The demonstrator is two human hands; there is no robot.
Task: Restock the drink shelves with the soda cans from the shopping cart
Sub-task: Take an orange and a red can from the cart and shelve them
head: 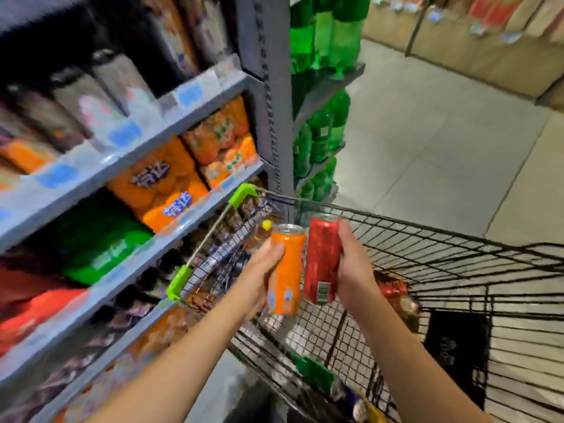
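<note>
orange can [286, 271] gripped in l hand [262, 279], red can [323, 259] in r hand [354, 270], over cart [427, 248]; labels blurred.

One head-worn camera looks down, close over the shopping cart [396, 239] beside shelves [122, 166].

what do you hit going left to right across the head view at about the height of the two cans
shelves with the green multipack → green cart corner guard → left hand → orange can → red can → right hand → wire cart wall
</note>
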